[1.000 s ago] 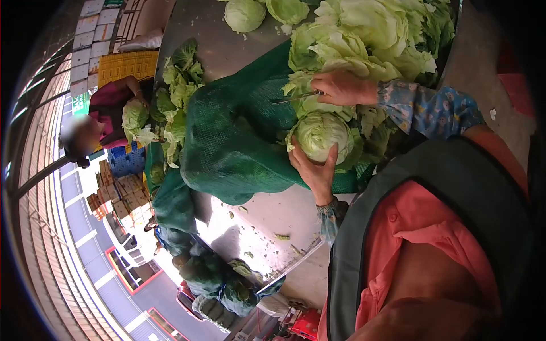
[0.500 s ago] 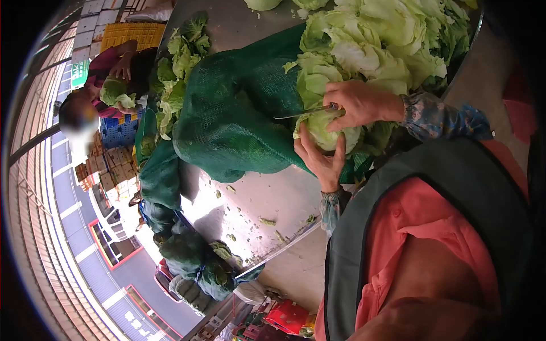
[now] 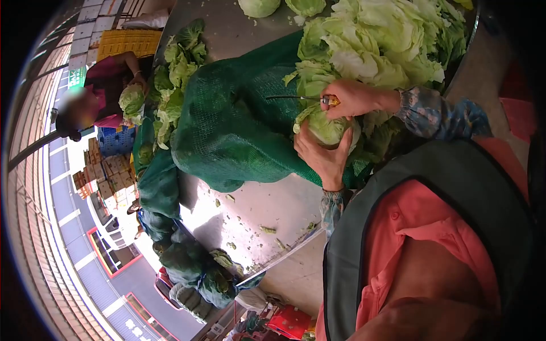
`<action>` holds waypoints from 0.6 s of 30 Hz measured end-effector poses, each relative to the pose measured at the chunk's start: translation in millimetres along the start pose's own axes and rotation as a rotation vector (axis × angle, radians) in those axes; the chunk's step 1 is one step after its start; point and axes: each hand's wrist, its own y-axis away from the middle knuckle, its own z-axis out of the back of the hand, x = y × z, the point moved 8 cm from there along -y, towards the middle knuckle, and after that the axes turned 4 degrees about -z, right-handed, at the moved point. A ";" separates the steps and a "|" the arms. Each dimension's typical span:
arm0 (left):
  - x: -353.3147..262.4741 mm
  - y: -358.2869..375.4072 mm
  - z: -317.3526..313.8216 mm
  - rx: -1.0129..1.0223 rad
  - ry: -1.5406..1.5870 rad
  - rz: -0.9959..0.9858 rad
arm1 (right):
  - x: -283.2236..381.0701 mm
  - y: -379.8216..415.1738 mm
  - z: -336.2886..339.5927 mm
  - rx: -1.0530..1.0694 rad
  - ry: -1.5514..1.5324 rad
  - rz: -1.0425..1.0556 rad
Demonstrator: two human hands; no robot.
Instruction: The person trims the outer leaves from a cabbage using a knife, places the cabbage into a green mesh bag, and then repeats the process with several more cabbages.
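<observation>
A pale green lettuce head (image 3: 325, 128) lies at the right edge of a green mesh sack (image 3: 239, 119). My left hand (image 3: 324, 156) grips it from the near side, fingers and thumb spread around it. Just above it, my right hand (image 3: 355, 99) is closed on the handle of a thin curved knife (image 3: 293, 97), whose blade points left over the sack. A large heap of loose lettuce leaves (image 3: 392, 40) lies beyond and to the right of my hands.
The metal table (image 3: 256, 210) carries leaf scraps. Two lettuce heads (image 3: 259, 5) sit at its far edge, and more leaves (image 3: 176, 85) line the left side. Filled mesh sacks (image 3: 182, 256) stand beside the table. Another person (image 3: 108, 85) holds a lettuce at the left.
My right hand and the knife have moved slightly up and left, and the blade has lifted away from the lettuce. The other person's lettuce has moved right.
</observation>
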 end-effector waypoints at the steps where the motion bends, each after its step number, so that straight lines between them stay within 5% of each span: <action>1: 2.3 -1.5 -1.2 -0.031 -0.019 0.053 | 3.9 -5.8 2.1 -0.009 -0.074 -0.060; 3: 4.5 -4.2 -6.1 -0.005 -0.129 0.177 | 15.1 -20.2 7.1 -0.027 -0.218 -0.177; 7: 0.5 -4.5 -1.6 -0.097 -0.151 0.163 | 23.3 -71.9 6.9 -0.160 -0.002 0.156; 8: 3.0 -1.4 -2.5 -0.064 -0.137 0.176 | 17.2 -89.0 12.8 -0.376 0.411 0.339; 11: 11.1 7.3 1.3 0.001 -0.091 0.191 | 7.7 -80.6 31.2 -0.450 0.529 0.340; 15: 11.8 13.3 4.3 0.046 -0.038 0.223 | 46.0 -25.6 -1.2 -0.087 0.273 0.450; 18: 8.6 7.5 3.0 0.061 -0.083 0.212 | 12.7 -45.4 -24.9 0.106 0.239 0.368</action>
